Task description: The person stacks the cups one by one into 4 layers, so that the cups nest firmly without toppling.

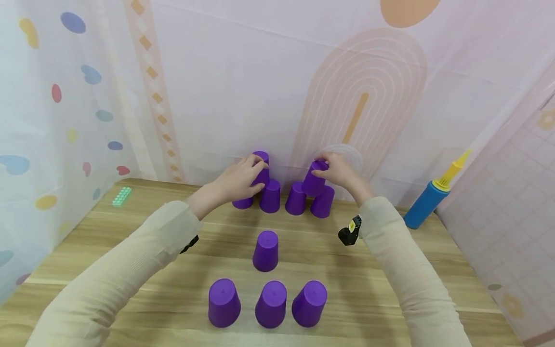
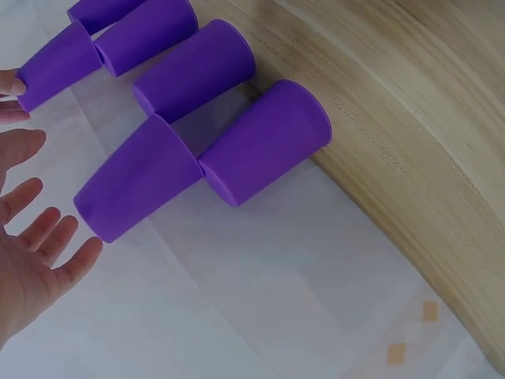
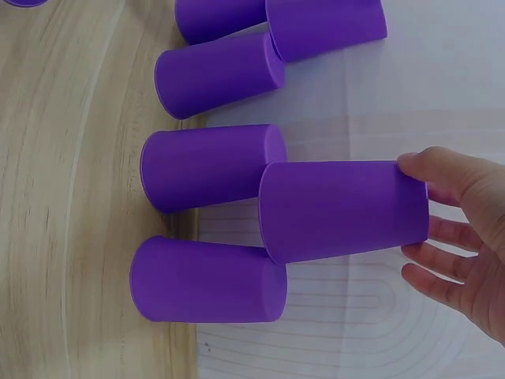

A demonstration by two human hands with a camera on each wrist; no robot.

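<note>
At the far left of the wooden table (image 1: pixel 130 270), near its back edge, lies a small green block (image 1: pixel 122 196), too small to make out in detail. Next comes the left hand (image 1: pixel 240 179), reaching to the back row of upside-down purple cups; in the head view it covers most of the left upper cup (image 1: pixel 261 168) and half hides the bottom cup (image 1: pixel 243 202) under it. From the left wrist view the fingers (image 2: pixel 47 237) are straight and spread beside that cup, just off its side — whether the thumb touches cannot be told. In the middle, a single cup (image 1: pixel 266 250) stands alone with bare wood on all sides, and three front cups (image 1: pixel 267 303) stand in a row near the table's front edge. Further right, the right hand (image 1: pixel 340 171) holds the right upper cup (image 1: pixel 314 178) by its closed end, thumb and fingers curled round it as it rests on two bottom cups — these stand tight against the backdrop cloth (image 1: pixel 277 86). At the far right, a blue and yellow pump (image 1: pixel 431 195) leans by the table's corner.
</note>
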